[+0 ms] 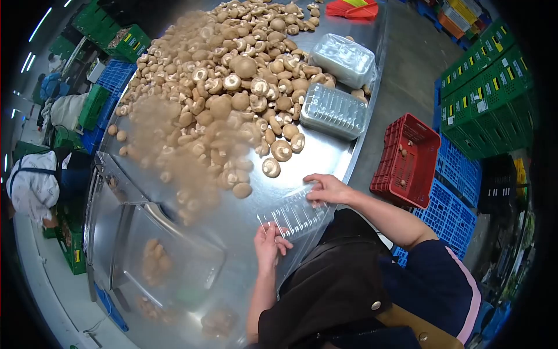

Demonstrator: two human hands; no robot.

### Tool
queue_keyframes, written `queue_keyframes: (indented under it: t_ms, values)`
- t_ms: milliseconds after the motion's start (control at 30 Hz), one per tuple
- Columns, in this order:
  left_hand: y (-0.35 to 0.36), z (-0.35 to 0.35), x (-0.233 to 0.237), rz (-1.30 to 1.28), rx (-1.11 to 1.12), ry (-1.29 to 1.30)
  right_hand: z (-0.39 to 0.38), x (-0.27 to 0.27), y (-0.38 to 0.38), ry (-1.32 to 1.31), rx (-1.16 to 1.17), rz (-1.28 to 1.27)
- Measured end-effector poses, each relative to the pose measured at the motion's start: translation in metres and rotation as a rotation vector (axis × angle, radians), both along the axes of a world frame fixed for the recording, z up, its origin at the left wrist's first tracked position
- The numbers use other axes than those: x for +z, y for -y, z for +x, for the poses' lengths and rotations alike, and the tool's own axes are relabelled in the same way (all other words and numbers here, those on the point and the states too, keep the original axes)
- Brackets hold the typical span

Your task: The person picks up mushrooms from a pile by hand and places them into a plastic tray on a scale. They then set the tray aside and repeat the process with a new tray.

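Observation:
A clear ribbed plastic tray (296, 214) is held low over the near edge of the steel table (325, 152). My left hand (269, 243) grips its left end, and my right hand (326, 191) has its fingers closed on the far right end. The tray looks empty. Just beyond it lies a big heap of brown shiitake mushrooms (238, 102), some showing pale stems. Two stacks of similar trays stand to the right of the heap: a nearer stack (333, 110) and a farther, wrapped-looking stack (343, 60). Part of the heap is blurred.
A metal scoop-like pan (192, 256) lies at left, with blurred mushrooms (156, 262) in it. A red crate (401, 166) holding several mushrooms stands right of the table, beside blue pallets (450, 215) and stacked green crates (485, 96). A red item (351, 9) lies at the table's far end.

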State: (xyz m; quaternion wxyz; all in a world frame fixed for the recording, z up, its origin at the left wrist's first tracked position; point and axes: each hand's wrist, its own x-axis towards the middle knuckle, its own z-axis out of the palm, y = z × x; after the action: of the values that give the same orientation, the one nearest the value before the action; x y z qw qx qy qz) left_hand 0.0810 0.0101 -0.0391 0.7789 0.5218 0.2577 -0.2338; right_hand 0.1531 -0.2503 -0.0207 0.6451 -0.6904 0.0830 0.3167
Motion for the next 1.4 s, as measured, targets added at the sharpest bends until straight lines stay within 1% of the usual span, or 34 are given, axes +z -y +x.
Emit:
queue_keyframes:
  t_ms: [33, 133, 167, 267, 300, 367, 400, 433, 467, 533, 567, 600, 667, 700, 733, 767, 867, 933, 1000, 1067, 1200, 1267, 1400]
  values:
    - [0.009, 0.003, -0.002, 0.034, 0.045, -0.014, -0.002, 0.001, 0.009, -0.013, -0.006, -0.071]
    - [0.042, 0.026, -0.006, -0.017, 0.060, -0.017, -0.008, 0.012, 0.022, -0.126, -0.131, -0.110]
    - [0.052, 0.036, -0.005, -0.094, 0.012, -0.056, -0.007, 0.017, 0.023, -0.099, -0.193, -0.200]
    - [0.080, 0.059, 0.003, -0.276, 0.059, -0.247, 0.011, -0.001, 0.046, -0.029, -0.256, -0.337]
    - [0.080, 0.061, -0.004, -0.294, 0.067, -0.227, 0.018, -0.012, 0.049, 0.026, -0.275, -0.350]
    - [0.076, 0.064, -0.025, -0.330, 0.079, -0.187, 0.042, -0.021, 0.045, 0.034, -0.293, -0.343]
    - [0.075, 0.072, -0.023, -0.258, 0.093, -0.168, 0.055, -0.027, 0.039, 0.037, -0.304, -0.337]
    - [0.073, 0.085, -0.019, -0.186, 0.108, -0.146, 0.069, -0.038, 0.030, 0.149, -0.316, -0.348]
    - [0.069, 0.099, -0.016, -0.112, 0.122, -0.127, 0.085, -0.067, 0.023, 0.266, -0.316, -0.402]
    - [0.054, 0.139, -0.023, -0.131, 0.271, -0.118, 0.122, -0.044, -0.008, 0.242, -0.387, -0.283]
    - [0.043, 0.159, -0.033, -0.126, 0.310, -0.104, 0.138, -0.053, -0.019, 0.265, -0.372, -0.322]
    - [0.034, 0.176, -0.040, -0.123, 0.348, -0.089, 0.153, -0.078, -0.029, 0.451, -0.376, -0.432]
    - [0.030, 0.200, -0.036, -0.003, 0.277, -0.047, 0.174, -0.072, -0.045, 0.341, -0.396, -0.466]
    - [0.030, 0.208, -0.035, 0.058, 0.242, -0.026, 0.178, -0.066, -0.045, 0.353, -0.414, -0.428]
    - [0.032, 0.211, -0.036, 0.067, 0.267, -0.005, 0.182, -0.057, -0.045, 0.366, -0.431, -0.391]
    - [0.035, 0.211, -0.036, 0.076, 0.289, 0.013, 0.181, -0.053, -0.045, 0.375, -0.450, -0.356]
    - [0.044, 0.203, -0.031, 0.082, 0.346, 0.044, 0.175, -0.055, -0.041, 0.297, -0.480, -0.145]
    - [0.048, 0.190, -0.030, 0.091, 0.390, 0.067, 0.165, -0.054, -0.039, 0.303, -0.482, -0.096]
    - [0.047, 0.176, -0.031, 0.071, 0.372, 0.078, 0.147, -0.056, -0.038, 0.295, -0.485, -0.048]
    - [0.047, 0.162, -0.033, 0.065, 0.333, 0.112, 0.132, -0.057, -0.033, 0.275, -0.469, -0.036]
    - [0.049, 0.129, -0.025, 0.010, 0.331, 0.151, 0.101, -0.041, -0.028, 0.257, -0.449, -0.021]
    - [0.046, 0.110, -0.017, 0.028, 0.308, 0.160, 0.086, -0.034, -0.026, 0.203, -0.428, -0.027]
    - [0.025, 0.073, -0.011, 0.111, 0.233, 0.142, 0.052, -0.030, -0.032, 0.186, -0.348, -0.027]
